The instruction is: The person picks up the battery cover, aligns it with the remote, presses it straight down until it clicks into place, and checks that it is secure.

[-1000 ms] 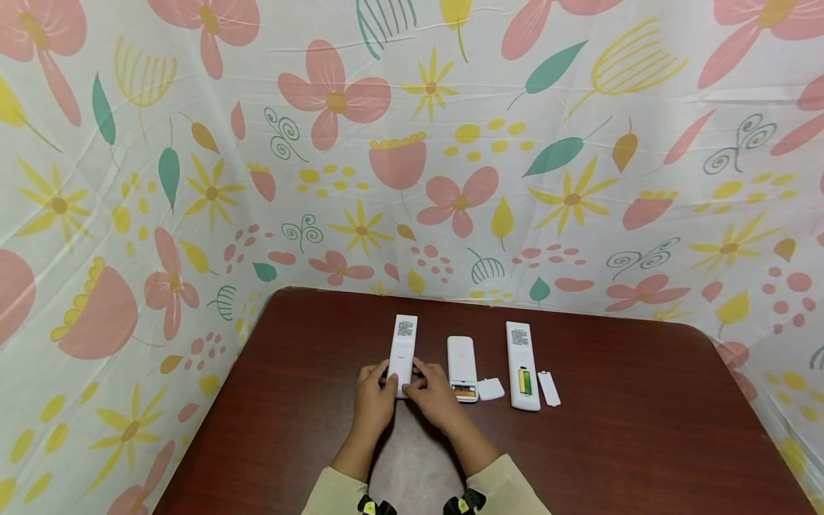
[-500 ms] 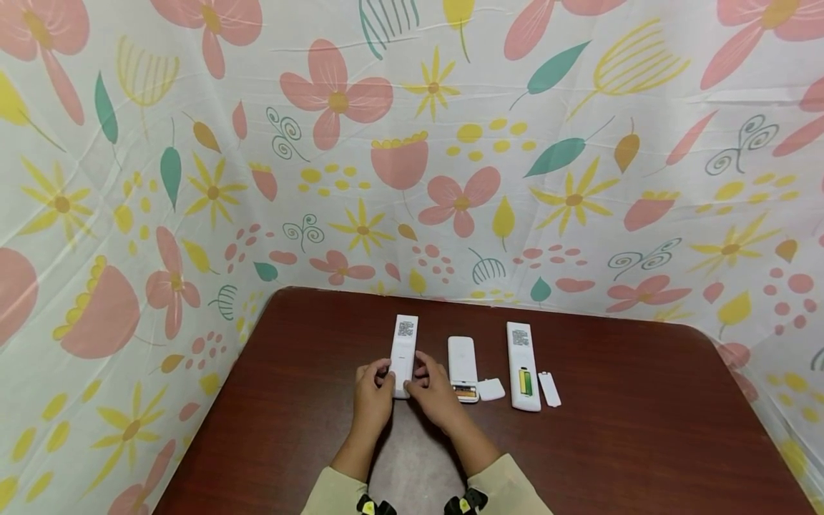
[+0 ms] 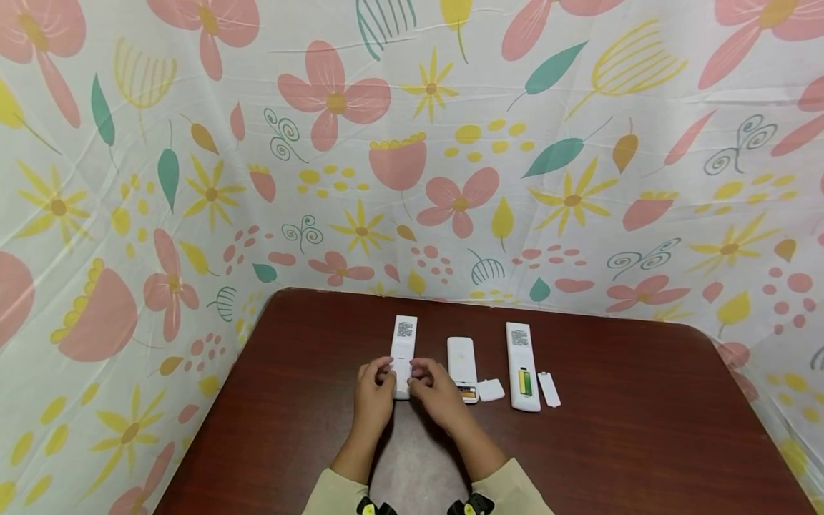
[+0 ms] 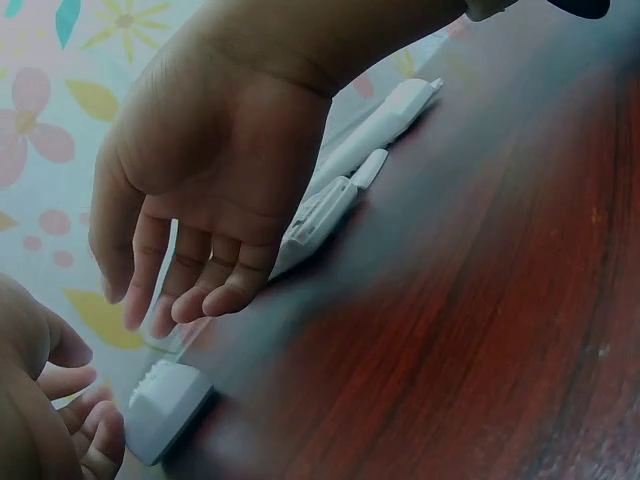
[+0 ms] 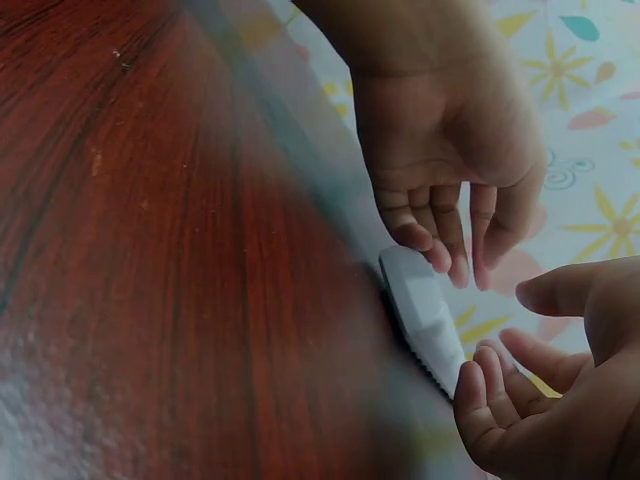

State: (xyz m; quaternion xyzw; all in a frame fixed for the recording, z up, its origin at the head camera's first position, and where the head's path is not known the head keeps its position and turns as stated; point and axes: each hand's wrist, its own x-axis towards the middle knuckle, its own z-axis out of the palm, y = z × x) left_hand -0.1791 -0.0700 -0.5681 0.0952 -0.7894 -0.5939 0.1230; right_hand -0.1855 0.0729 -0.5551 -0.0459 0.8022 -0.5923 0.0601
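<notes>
A long white remote control lies back side up on the table, a printed label near its far end and its lower back covered. To its left is my left hand, fingers loosely bent at the remote's edge. My right hand hovers at the opposite edge, thumb and fingers parted. In the right wrist view the remote's end shows between the right hand and the left hand, with neither wrapped around it. The left wrist view also has the right hand's fingers hanging loosely.
Right of the hands lies a shorter white remote with batteries showing, its square cover alongside. Farther right is another long remote with a green battery in its bay and a narrow cover beside it. Patterned cloth hangs behind the table.
Both thumbs have come away from the lower back of the left remote, and the right hand has shifted slightly to the right. The remote stays in place.
</notes>
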